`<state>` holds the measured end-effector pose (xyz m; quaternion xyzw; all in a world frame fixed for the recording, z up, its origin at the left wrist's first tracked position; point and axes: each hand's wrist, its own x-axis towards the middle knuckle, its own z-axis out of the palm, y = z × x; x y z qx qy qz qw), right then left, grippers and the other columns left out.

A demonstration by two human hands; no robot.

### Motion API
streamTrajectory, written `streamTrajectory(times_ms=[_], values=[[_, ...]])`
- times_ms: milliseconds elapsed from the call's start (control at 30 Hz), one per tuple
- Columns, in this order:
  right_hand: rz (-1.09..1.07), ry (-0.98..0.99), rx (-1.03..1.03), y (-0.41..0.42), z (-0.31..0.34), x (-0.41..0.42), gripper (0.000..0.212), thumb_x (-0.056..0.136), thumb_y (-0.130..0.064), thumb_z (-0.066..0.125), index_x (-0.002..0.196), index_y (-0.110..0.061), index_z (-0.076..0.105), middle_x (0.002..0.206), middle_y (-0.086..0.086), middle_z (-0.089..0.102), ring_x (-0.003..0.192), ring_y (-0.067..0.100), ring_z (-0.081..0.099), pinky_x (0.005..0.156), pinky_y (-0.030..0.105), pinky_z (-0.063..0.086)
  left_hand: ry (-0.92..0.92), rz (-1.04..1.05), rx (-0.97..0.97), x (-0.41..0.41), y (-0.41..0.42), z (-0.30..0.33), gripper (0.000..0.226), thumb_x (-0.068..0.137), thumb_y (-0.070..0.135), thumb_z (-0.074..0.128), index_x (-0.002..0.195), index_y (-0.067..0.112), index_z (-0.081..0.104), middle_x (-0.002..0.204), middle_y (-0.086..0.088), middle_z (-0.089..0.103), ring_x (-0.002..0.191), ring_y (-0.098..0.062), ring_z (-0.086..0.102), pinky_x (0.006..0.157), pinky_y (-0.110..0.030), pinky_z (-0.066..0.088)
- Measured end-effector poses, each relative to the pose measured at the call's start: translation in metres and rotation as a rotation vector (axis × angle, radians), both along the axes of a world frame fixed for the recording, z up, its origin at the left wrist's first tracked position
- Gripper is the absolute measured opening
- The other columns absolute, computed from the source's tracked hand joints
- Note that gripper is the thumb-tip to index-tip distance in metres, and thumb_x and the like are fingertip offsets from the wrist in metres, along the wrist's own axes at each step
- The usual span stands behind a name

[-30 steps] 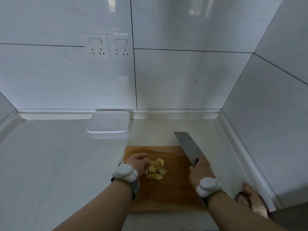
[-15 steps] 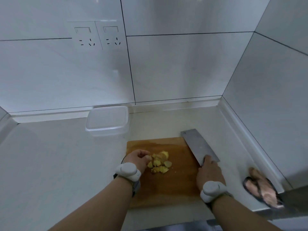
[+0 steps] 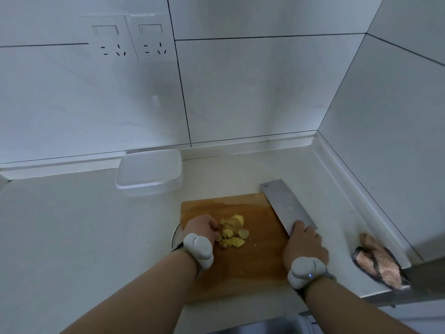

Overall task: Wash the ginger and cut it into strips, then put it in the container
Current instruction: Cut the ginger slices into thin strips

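Head view shows the ginger pieces (image 3: pixel 231 231) heaped mid cutting board (image 3: pixel 252 266), my left hand (image 3: pixel 201 226) now curled against the heap, gathering it. My right hand (image 3: pixel 304 244) grips the cleaver (image 3: pixel 286 206), which has swung further right, off the pieces. Cutting looks paused; the container (image 3: pixel 149 172) waits lidded behind.

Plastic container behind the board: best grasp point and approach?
Grip the container by its two short side walls just below the rim, hand coming down from above. It sits upright and open-topped, away from the cutting board, with bare counter on its left for fingers.
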<state>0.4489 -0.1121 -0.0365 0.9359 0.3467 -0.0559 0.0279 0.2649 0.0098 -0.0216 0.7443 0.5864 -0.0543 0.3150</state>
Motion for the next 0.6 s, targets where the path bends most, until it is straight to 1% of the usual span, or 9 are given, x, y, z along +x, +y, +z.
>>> streamTrajectory(times_ms=[167,233,300,367,433,500,600], values=[[-0.040,-0.012,-0.003,0.004,0.002,-0.007,0.021,0.100,-0.025,0.039,0.121,-0.024,0.041,0.120,0.001,0.049,0.105,0.015,0.050,0.073,0.025,0.034,0.043,-0.071,0.040,0.002,0.001,0.001,0.015,0.092,0.022,0.057,0.105,0.022,0.065,0.112,0.001,0.065,0.101,-0.018,0.061,0.073,-0.021,0.044],[-0.024,-0.058,0.011,0.005,0.003,-0.009,0.022,0.099,-0.024,0.039,0.121,-0.023,0.043,0.118,0.001,0.047,0.104,0.015,0.048,0.077,0.025,0.038,0.044,-0.082,0.034,0.002,0.001,0.002,0.014,0.094,0.021,0.056,0.105,0.021,0.063,0.111,0.000,0.064,0.101,-0.018,0.060,0.072,-0.022,0.043],[0.052,-0.043,0.082,0.008,0.006,-0.008,0.026,0.098,-0.024,0.041,0.123,-0.023,0.046,0.121,0.002,0.047,0.107,0.016,0.048,0.084,0.025,0.043,-0.003,-0.034,0.038,0.000,0.002,0.001,0.009,0.093,0.020,0.056,0.100,0.022,0.061,0.109,0.001,0.064,0.097,-0.018,0.060,0.071,-0.022,0.042],[0.176,0.097,0.189,0.015,0.008,-0.010,0.029,0.099,-0.022,0.043,0.127,-0.025,0.049,0.124,0.001,0.050,0.108,0.016,0.051,0.089,0.026,0.046,-0.102,0.072,0.081,-0.003,0.004,0.000,0.006,0.091,0.020,0.058,0.092,0.025,0.057,0.102,0.003,0.065,0.087,-0.016,0.058,0.069,-0.023,0.042],[0.278,0.294,0.296,0.025,0.008,-0.016,0.027,0.100,-0.020,0.046,0.124,-0.024,0.055,0.121,-0.001,0.055,0.106,0.016,0.055,0.089,0.028,0.048,-0.215,0.114,0.145,-0.003,0.006,0.000,0.008,0.090,0.020,0.060,0.089,0.027,0.057,0.093,0.006,0.063,0.083,-0.013,0.057,0.069,-0.022,0.042],[0.346,0.468,0.407,0.033,0.008,-0.027,0.020,0.098,-0.021,0.052,0.116,-0.023,0.060,0.112,-0.004,0.059,0.100,0.014,0.058,0.085,0.025,0.048,-0.308,0.076,0.169,0.002,0.007,0.004,0.006,0.090,0.020,0.061,0.090,0.026,0.060,0.090,0.009,0.062,0.083,-0.010,0.057,0.069,-0.017,0.040],[0.395,0.619,0.517,0.040,0.009,-0.039,0.013,0.093,-0.031,0.064,0.105,-0.027,0.062,0.096,-0.009,0.061,0.086,0.008,0.060,0.075,0.022,0.051,-0.375,0.001,0.168,0.010,0.004,0.010,0.007,0.091,0.017,0.060,0.092,0.023,0.064,0.089,0.012,0.061,0.083,-0.005,0.056,0.065,-0.005,0.035]])
